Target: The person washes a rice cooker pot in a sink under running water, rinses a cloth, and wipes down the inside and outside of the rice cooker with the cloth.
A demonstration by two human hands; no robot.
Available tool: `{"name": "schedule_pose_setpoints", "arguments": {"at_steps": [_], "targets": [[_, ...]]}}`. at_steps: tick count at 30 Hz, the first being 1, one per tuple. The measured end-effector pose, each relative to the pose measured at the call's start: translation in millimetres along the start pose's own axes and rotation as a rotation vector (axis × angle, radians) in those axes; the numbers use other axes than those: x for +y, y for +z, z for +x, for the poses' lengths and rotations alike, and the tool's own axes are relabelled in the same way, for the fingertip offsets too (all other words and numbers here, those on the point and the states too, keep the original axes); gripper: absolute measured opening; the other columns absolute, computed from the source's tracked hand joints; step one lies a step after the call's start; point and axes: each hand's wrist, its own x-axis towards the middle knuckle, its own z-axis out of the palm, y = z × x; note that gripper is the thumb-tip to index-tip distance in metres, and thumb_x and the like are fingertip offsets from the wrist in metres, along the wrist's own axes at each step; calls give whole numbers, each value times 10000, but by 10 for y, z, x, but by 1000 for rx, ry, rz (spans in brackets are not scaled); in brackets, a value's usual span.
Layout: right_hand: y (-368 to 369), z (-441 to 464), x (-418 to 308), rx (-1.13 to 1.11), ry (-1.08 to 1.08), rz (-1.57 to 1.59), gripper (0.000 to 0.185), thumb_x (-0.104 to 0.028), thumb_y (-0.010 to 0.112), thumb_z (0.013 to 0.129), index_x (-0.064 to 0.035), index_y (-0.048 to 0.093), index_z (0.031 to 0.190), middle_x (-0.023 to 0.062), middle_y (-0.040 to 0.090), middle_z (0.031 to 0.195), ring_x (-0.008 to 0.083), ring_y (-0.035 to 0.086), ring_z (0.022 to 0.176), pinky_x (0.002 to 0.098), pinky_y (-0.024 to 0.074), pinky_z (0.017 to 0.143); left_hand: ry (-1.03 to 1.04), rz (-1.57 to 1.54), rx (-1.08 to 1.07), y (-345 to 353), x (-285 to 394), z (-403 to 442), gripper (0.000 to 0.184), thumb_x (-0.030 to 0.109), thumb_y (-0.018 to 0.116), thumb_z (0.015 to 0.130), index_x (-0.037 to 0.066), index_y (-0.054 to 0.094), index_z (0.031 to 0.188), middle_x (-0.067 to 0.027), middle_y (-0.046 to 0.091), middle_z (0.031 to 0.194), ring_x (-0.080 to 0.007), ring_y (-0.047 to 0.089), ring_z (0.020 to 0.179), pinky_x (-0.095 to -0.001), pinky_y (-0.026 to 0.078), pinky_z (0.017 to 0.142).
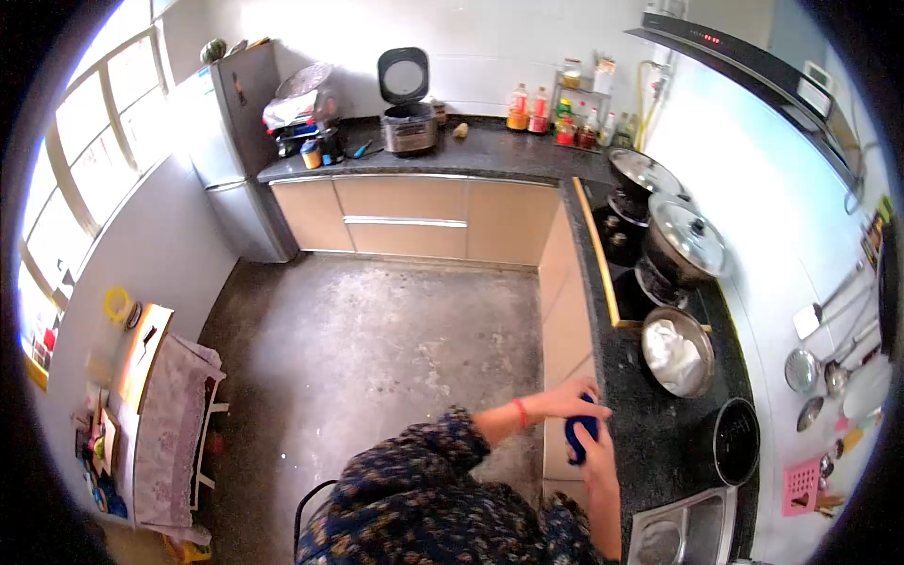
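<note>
Both my hands meet at the front edge of the dark counter on the right. Between them is a small dark blue item (581,429) that looks like a folded cloth; its exact kind is unclear. My left hand (563,399), with a red band at the wrist, grips its upper end. Lower down, my right hand (599,450) has its fingers closed on the same item. Nearest on the counter are a metal pan (677,352) with something whitish inside, a black round container (735,443) and a metal sink (683,528).
Two lidded pots, one of them nearer (687,240), stand on the stove under a range hood (744,61). A rice cooker (410,129) with raised lid and several bottles line the back counter. A cloth-covered table (174,424) is at left; utensils hang at right.
</note>
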Motion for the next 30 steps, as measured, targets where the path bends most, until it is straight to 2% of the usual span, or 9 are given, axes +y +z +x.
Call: {"name": "schedule_pose_setpoints", "arguments": {"at_steps": [2, 7, 10, 14, 15, 18, 22, 26, 30], "targets": [[434, 390, 246, -124, 131, -42, 453, -153, 635, 894, -32, 449, 1289, 55, 575, 977, 140, 569, 754, 283, 465, 634, -279, -25, -37, -776, 21, -522, 649, 450, 726, 771, -30, 529, 1161, -168, 603, 1068, -222, 624, 902, -323, 549, 606], [1601, 1054, 391, -519, 50, -211, 553, -170, 627, 903, 9, 394, 1371, 105, 520, 1262, 179, 501, 1140, 311, 426, 941, -193, -306, 362, -1876, -118, -1722, 480, 198, 730, 805, 36, 522, 1207, -99, 586, 1094, -185, 597, 964, -312, 529, 747], [2094, 1499, 503, -679, 228, -182, 580, -157, 631, 899, 8, 372, 1391, 103, 493, 1302, 174, 478, 1161, 315, 426, 935, 11, -44, 663, -2059, -292, -2068, 471, 81, 725, 767, 45, 526, 1193, -106, 546, 1161, -200, 554, 1048, -331, 475, 867], [2464, 2096, 827, -815, 354, -296, 355, -149, 636, 891, 33, 582, 1192, 43, 637, 1057, 127, 566, 971, 276, 432, 886, 99, 203, 912, -2255, -328, -2230, 526, 7, 691, 697, 60, 524, 1194, -145, 490, 1211, -274, 491, 1138, -379, 409, 964], [2645, 2122, 757, -771, 238, -393, 256, -141, 632, 893, 24, 641, 1089, 7, 668, 927, 107, 576, 884, 269, 439, 857, 50, 107, 930, -2325, -416, -2236, 538, 25, 697, 716, 59, 503, 1217, -139, 482, 1216, -262, 503, 1119, -372, 428, 935], [2984, 2525, 787, -682, -449, -607, 235, -84, 627, 862, -50, 652, 1093, 72, 641, 1034, 181, 607, 883, 295, 461, 848, -96, -176, 976, -2637, -702, -2156, 585, 80, 714, 770, 53, 439, 1286, -123, 460, 1231, -227, 536, 1062, -349, 483, 850], [3393, 3134, 370, -773, -703, -589, 270, -14, 606, 823, -56, 653, 1085, 94, 615, 992, 234, 614, 893, 288, 487, 814, -218, -277, 875, -3287, -761, -1720, 763, 212, 764, 789, 47, 326, 1392, -123, 452, 1209, -177, 555, 1015, -275, 521, 699], [3771, 3792, -110, -833, -829, -685, 321, -22, 631, 800, -117, 659, 1104, 91, 606, 939, 254, 618, 873, 324, 516, 726, -127, 443, 738, -4098, -877, -1001, 711, 292, 774, 769, 35, 428, 1335, -177, 479, 1219, -289, 499, 1140, -392, 471, 898], [4076, 4476, -466, -856, -1115, -815, 436, -55, 669, 761, -151, 627, 1185, 81, 594, 905, 281, 603, 827, 352, 512, 713, 198, 288, 768, -4954, -798, -394, 519, 191, 738, 758, 56, 541, 1218, -160, 483, 1276, -336, 467, 1186, -405, 422, 965]]}}
